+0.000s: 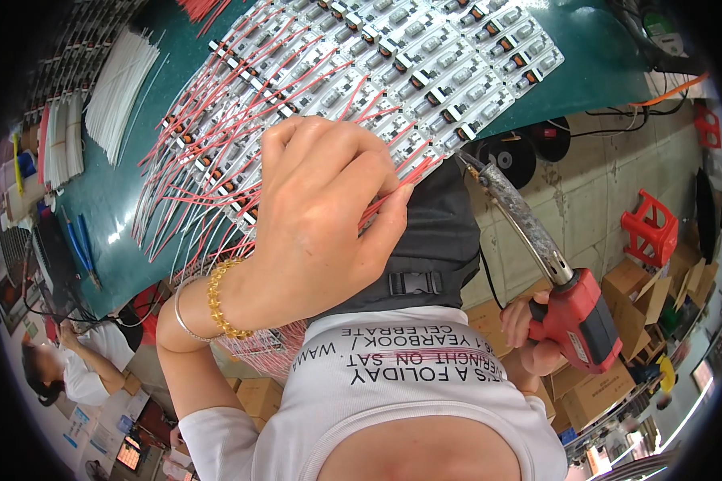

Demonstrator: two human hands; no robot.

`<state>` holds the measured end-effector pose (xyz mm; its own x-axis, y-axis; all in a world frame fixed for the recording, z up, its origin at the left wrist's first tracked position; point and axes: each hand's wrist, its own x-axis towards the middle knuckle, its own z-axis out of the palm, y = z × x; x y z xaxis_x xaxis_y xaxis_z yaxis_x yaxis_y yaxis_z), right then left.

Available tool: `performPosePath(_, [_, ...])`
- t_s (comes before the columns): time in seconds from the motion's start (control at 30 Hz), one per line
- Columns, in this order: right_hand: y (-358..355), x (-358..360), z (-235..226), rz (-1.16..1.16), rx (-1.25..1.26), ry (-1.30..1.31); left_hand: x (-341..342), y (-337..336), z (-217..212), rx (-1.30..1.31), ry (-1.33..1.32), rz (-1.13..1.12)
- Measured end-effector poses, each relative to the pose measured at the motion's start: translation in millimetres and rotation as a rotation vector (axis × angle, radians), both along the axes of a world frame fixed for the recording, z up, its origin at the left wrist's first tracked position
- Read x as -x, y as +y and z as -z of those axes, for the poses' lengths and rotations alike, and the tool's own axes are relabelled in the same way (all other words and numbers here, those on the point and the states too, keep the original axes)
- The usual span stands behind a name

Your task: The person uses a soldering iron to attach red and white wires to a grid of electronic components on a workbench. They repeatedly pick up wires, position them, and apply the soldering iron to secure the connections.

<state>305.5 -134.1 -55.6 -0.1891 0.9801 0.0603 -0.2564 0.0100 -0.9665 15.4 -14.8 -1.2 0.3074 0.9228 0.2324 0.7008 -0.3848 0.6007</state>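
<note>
A green table point(602, 72) spreads beneath and around the panel of circuit boards point(425, 76), which is the landmark for everything else. The panel lies on the table in slanting rows of pale boards with black, orange and silver parts.

To the right of the panel and nearer the person's body is a soldering gun point(555, 271) with a red and black body. It slants up toward the panel, its tip just beside the near right corner; I cannot tell whether they touch.

Left of the panel, well apart from it, lies a bundle of white wires point(120, 92).

The left hand point(321, 208) is over the near edge of the panel, its thumb and forefinger close together, pinching a few red wires point(419, 170) at that edge. The right hand point(544, 358), beyond the panel's near right corner and partly hidden, has its fingers wrapped around the gun's handle.

A blue-handled tool point(79, 240) rests on the table, left of the panel. Smallest is a yellow beaded bracelet point(217, 297) on the left wrist, nearer the body than the panel.
</note>
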Motion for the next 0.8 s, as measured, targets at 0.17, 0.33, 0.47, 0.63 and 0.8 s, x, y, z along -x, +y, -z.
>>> performPosePath(0.17, [22.0, 17.1, -11.9, 0.009, 0.022, 0.041, 1.1, -3.2, -2.7, -0.01, 0.003, -0.006])
performPosePath(0.33, [42.3, 25.3, -14.2, 0.246, -0.082, -0.113, 50.4, -10.9, -44.9, 0.084, 0.094, 0.053])
performPosePath(0.47, [70.9, -9.0, -10.8, 0.292, -0.291, -0.169, 97.2, 18.8, -77.8, 0.094, 0.264, -0.213])
performPosePath(0.63, [128.7, -79.4, -86.8, 0.569, -0.721, -0.668, 103.1, 131.9, -11.3, -0.227, 0.23, -0.179])
performPosePath(0.8, [178.1, -75.7, -209.1, 0.741, -0.615, -0.755, 90.7, 181.5, 33.1, -0.442, 0.501, -0.305])
